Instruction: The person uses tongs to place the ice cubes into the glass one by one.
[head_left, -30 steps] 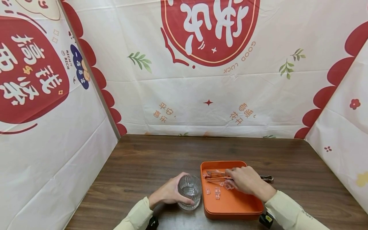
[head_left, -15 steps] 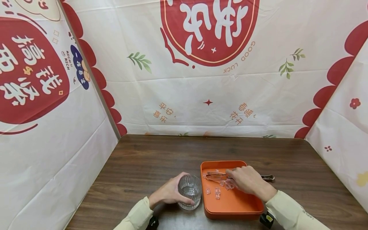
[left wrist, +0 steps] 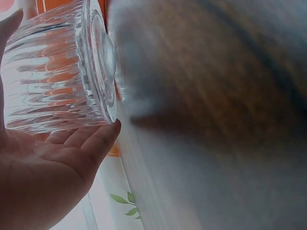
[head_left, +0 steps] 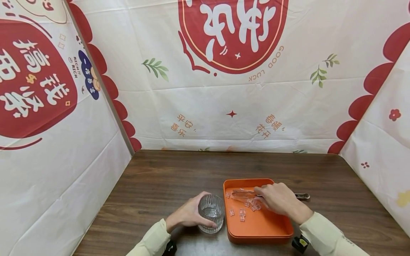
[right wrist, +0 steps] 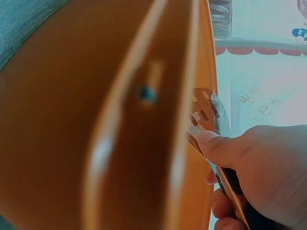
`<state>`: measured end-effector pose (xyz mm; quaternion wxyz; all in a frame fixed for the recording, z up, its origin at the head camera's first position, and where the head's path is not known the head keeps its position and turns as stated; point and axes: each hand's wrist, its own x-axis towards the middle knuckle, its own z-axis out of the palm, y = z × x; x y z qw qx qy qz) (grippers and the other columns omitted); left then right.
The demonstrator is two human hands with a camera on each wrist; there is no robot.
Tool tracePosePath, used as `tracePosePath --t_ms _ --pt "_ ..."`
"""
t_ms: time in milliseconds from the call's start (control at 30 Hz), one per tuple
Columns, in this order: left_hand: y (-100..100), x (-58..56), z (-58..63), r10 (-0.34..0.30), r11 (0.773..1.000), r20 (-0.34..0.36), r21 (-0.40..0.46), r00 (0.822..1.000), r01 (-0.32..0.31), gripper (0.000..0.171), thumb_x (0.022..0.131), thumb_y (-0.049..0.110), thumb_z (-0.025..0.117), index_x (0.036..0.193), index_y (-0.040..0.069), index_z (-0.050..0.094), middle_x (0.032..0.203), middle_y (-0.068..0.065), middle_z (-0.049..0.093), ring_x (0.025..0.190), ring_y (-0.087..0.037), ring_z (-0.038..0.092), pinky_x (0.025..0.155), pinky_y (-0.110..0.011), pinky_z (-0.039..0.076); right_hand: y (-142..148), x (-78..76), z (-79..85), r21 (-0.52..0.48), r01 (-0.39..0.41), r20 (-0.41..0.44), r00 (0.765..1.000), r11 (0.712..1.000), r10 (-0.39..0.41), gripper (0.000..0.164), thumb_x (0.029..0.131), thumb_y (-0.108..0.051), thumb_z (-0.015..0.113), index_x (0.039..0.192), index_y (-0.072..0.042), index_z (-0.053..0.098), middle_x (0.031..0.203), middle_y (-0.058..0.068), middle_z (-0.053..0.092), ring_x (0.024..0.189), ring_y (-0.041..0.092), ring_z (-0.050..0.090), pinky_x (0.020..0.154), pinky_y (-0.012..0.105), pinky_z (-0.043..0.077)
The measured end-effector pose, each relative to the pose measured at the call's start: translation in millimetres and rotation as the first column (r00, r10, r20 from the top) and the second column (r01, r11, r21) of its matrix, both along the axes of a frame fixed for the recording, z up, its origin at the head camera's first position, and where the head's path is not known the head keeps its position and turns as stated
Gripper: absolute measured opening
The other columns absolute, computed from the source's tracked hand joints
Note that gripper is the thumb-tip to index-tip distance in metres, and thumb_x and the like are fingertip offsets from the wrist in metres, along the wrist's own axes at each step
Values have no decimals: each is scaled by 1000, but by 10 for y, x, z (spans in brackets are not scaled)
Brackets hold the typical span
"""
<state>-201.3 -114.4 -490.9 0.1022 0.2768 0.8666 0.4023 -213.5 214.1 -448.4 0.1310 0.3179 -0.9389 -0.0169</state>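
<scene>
My left hand (head_left: 191,212) grips a clear ribbed glass (head_left: 211,213), thumb on the near side and fingers round the far side. In the left wrist view the glass (left wrist: 57,72) stands in the curve of the palm. With my right hand (head_left: 278,198) I hold metal tongs (head_left: 301,196) over the orange tray (head_left: 266,229); their slotted heads (right wrist: 206,108) show in the right wrist view. Several clear cubes lie in the tray, among them a cube (head_left: 242,217) near its middle and a cube (head_left: 232,212) at its left. Whether the tongs pinch a cube is too small to tell.
The tray and glass stand side by side near the front of a dark wooden table (head_left: 166,170). White printed cloths hang at the back (head_left: 205,103) and at both sides. The tray's raised rim surrounds the cubes.
The heads of the tongs have drawn closer together. My right hand has shifted slightly to the right with the tongs. My left hand and the glass have stayed put.
</scene>
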Motion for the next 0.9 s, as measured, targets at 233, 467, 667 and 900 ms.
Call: tracePosePath --t_ms 233,467,667,900 --pt "1 -2 4 6 1000 1 -6 1000 -6 86 57 57 82 128 29 42 108 6 61 95 -9 58 82 -29 46 28 11 53 -18 14 -18 1000 1000 -14 22 81 -37 69 76 -26 52 59 -11 50 42 11 39 39 27 26" --pt "-1 6 -2 7 1000 24 -6 1000 -7 85 58 56 82 129 30 41 110 4 61 96 -10 58 81 -29 47 63 44 122 -28 20 -56 998 999 -21 20 82 -37 69 77 -26 53 57 -13 48 41 8 35 38 26 24" --pt "6 10 2 21 1000 39 -17 999 -20 86 58 57 81 129 32 41 110 6 61 96 -9 58 81 -29 47 98 67 178 -37 30 -67 997 999 -32 18 81 -37 69 79 -27 55 58 -15 46 41 5 31 39 23 23" --pt "8 17 8 24 999 33 -26 999 -23 86 57 59 81 129 33 40 109 7 60 95 -8 57 81 -29 46 137 89 226 -43 29 -86 996 999 -32 17 82 -39 68 80 -27 57 59 -15 47 42 4 34 39 23 23"
